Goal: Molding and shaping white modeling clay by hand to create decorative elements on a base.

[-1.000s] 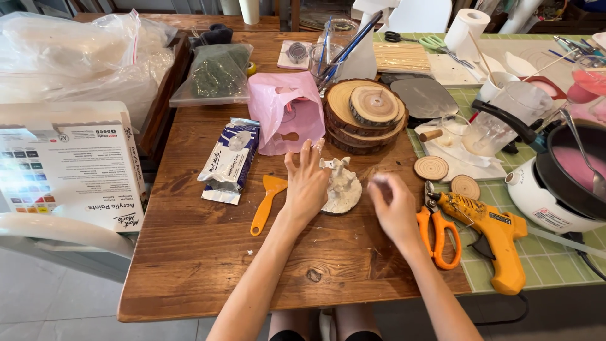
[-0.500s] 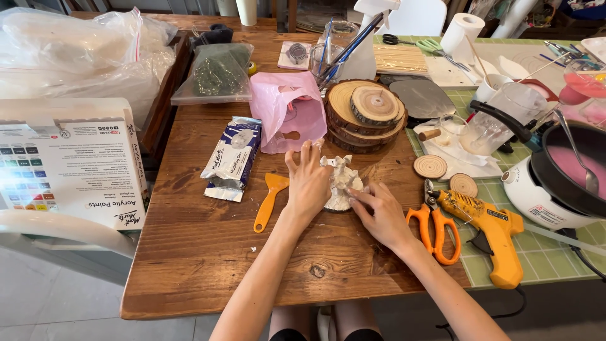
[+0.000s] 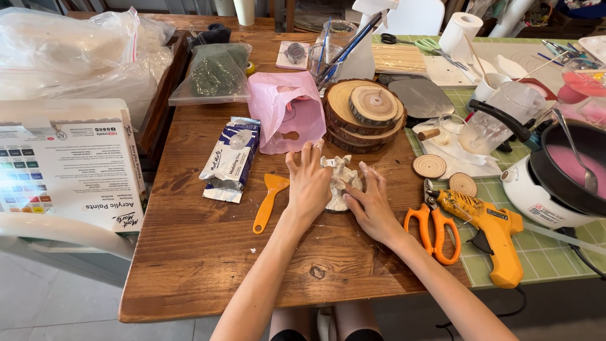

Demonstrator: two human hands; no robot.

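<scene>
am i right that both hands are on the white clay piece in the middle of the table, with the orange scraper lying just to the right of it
Not quite. In the head view both hands, the left hand and right hand, are on the white clay piece, but the orange scraper lies to its left. What lies to its right is the orange-handled scissors.

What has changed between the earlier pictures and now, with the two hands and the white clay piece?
The right hand moved left from the bare table onto the white clay piece. The left hand stayed on its other side. The orange scraper, scissors and glue gun lie unmoved.
</scene>
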